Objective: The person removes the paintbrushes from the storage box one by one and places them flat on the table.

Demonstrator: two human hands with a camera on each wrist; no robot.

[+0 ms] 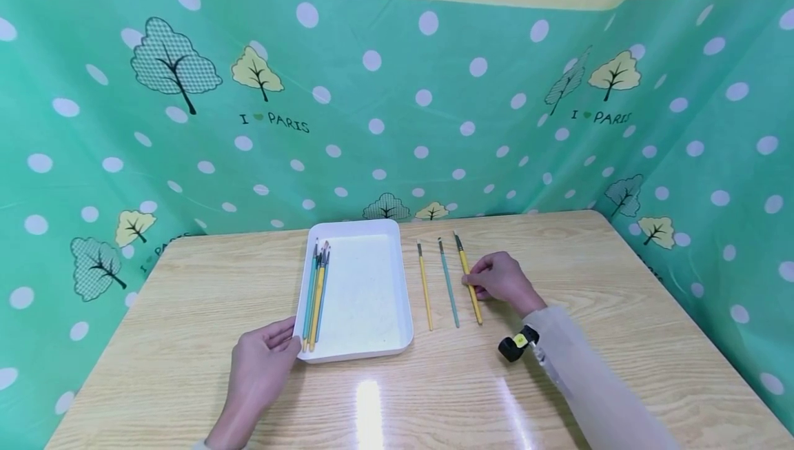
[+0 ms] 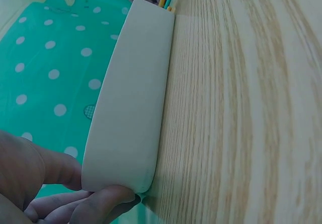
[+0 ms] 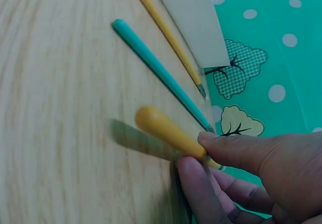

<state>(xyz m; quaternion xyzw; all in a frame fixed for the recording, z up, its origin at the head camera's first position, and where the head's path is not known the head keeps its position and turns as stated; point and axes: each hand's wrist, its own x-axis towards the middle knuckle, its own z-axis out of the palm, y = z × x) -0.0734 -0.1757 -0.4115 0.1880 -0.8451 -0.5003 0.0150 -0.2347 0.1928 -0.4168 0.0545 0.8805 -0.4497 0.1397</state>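
My left hand [image 1: 263, 367] grips the near left corner of a white tray [image 1: 366, 305]. In the left wrist view its thumb and fingers pinch the tray's wall [image 2: 128, 98]. Along the tray's left side lie several paintbrushes [image 1: 319, 291], yellow and blue-green. To the tray's right, my right hand [image 1: 504, 279] pinches a thick yellow paintbrush [image 1: 472, 298] between thumb and fingers. In the right wrist view the rounded handle end [image 3: 151, 119] stands off the table, its shadow apart from it. A teal paintbrush [image 1: 449, 286] and a thin yellow paintbrush [image 1: 424, 291] lie between this hand and the tray.
The wood-grain table [image 1: 186, 326] carries the tray and the brushes. A green dotted cloth [image 1: 397, 112] with tree prints hangs behind the table and at both sides. A small black camera [image 1: 513, 346] is strapped to the right wrist.
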